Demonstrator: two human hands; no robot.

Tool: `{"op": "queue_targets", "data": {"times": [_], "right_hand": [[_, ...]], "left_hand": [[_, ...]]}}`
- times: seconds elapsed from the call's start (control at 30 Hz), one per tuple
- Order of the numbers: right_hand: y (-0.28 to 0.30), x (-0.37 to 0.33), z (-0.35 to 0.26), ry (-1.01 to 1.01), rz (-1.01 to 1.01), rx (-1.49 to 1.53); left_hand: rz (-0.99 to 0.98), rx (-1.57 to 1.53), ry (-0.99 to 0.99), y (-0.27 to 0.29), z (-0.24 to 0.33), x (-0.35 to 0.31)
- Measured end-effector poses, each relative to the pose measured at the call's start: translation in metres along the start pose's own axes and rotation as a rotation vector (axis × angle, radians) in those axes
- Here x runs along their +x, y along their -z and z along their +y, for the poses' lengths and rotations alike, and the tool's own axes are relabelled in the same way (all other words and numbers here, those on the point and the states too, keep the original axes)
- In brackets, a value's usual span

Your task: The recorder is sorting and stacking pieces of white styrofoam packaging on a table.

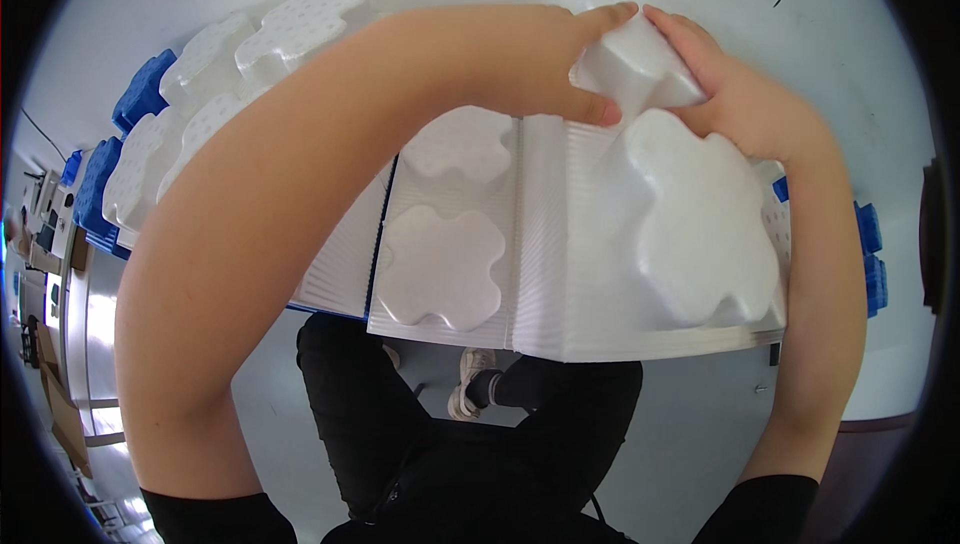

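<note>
A glossy white moulded plastic tray (600, 284) with large wavy-edged raised blocks lies in front of me, to the right. My left hand (575, 59) and my right hand (740, 89) clasp its far raised block (640, 59) from both sides. The thumbs press on the near side, while the fingers reach round the far side, fingertips nearly meeting. A larger raised block (705, 219) of the tray stands nearer to me, touched by neither hand. To the left, another white section (440, 194) shows two similar flat-topped shapes.
Several white dimpled moulded pieces (300, 32) stand at the far left, partly behind my left arm. Blue moulded pieces (145, 91) sit beside them, with more blue ones (872, 269) beyond my right arm. My legs (360, 384) are under the table's near edge.
</note>
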State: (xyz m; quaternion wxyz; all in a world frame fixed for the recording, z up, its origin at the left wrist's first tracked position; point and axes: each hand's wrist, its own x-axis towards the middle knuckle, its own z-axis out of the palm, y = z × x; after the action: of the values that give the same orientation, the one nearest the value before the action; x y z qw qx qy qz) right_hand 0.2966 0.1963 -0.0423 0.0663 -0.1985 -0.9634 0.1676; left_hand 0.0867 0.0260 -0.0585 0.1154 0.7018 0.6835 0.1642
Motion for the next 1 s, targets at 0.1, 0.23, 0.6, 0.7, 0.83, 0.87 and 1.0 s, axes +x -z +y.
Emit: {"op": "queue_targets", "data": {"times": [0.1,0.23,0.6,0.7,0.83,0.87,1.0], "right_hand": [[-0.009,-0.004,-0.01,-0.112,-0.026,-0.2],[-0.007,0.003,0.01,-0.015,-0.024,-0.076],[-0.007,0.002,-0.01,-0.115,0.009,0.149],[-0.011,0.002,-0.004,-0.052,0.1,0.114],[-0.007,0.002,-0.009,-0.052,0.074,0.161],[-0.006,0.001,-0.01,-0.054,0.073,0.142],[-0.006,-0.002,-0.014,0.007,0.132,0.11]], "left_hand": [[0.023,0.032,0.013,-0.011,-0.001,-0.005],[-0.044,0.023,0.071,-0.001,0.005,-0.003],[0.106,-0.017,0.009,-0.015,-0.006,0.006],[0.117,0.015,0.019,-0.016,-0.007,0.007],[0.103,0.021,0.034,-0.012,-0.004,0.005],[0.096,0.021,0.04,-0.011,-0.002,0.005],[0.119,0.044,0.022,-0.013,-0.002,0.004]]}}
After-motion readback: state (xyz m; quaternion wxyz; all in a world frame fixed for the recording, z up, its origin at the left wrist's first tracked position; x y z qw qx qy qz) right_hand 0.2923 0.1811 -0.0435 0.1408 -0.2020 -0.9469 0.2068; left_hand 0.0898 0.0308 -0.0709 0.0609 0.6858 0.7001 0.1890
